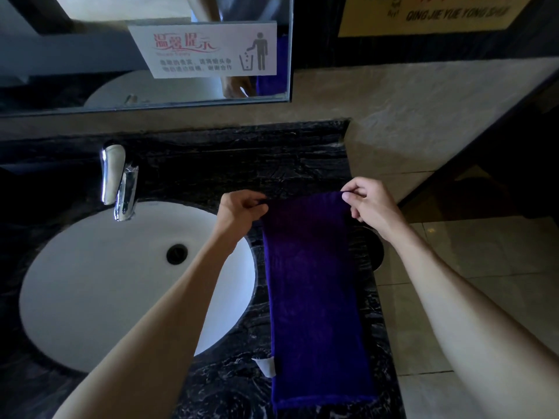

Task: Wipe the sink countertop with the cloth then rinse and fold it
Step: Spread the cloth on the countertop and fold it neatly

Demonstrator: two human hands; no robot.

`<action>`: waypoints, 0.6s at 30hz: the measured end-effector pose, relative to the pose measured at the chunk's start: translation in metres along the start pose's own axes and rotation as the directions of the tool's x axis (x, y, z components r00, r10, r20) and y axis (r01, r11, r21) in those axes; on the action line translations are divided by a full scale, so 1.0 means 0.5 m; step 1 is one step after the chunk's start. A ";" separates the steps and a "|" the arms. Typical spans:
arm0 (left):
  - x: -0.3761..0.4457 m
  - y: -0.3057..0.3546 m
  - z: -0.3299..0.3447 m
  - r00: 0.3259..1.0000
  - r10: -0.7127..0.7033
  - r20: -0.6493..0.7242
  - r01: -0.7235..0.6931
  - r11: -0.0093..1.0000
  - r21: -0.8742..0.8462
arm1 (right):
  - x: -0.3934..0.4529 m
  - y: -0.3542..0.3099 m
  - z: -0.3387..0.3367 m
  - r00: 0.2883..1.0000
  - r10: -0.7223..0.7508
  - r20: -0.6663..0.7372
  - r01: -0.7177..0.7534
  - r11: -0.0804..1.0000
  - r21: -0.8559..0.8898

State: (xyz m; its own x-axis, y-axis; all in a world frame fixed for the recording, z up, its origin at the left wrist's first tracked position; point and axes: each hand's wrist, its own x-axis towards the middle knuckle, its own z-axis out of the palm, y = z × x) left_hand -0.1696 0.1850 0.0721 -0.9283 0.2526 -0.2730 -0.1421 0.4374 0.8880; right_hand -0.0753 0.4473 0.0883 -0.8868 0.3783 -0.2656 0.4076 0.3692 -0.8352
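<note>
Two bare forearms, left hand (239, 208) and right hand (370, 207) ungloved, no sleeves visible.

Yellow sign (429, 16) at 1 o'clock cut off by top edge. Small white tag (266, 366) beside cloth (314, 297): print unreadable, partly tucked under.

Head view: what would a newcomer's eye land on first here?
The long purple cloth stands out, stretched over the dark marble countertop right of the sink, its far corners pinched by the left hand and right hand. Next come the white basin and chrome faucet at left.
</note>
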 end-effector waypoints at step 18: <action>-0.314 -0.028 -0.063 0.990 0.103 0.101 -0.083 0.979 -0.185 | -0.318 0.046 -0.046 0.988 -0.132 0.080 0.112 0.971 0.209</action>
State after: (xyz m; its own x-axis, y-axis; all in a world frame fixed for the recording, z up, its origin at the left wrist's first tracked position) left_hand -0.0325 0.1118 0.1141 -0.8987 0.3820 -0.2156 -0.1252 0.2476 0.9607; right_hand 0.0801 0.4153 0.1225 -0.9473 0.2571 -0.1911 0.2506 0.2233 -0.9420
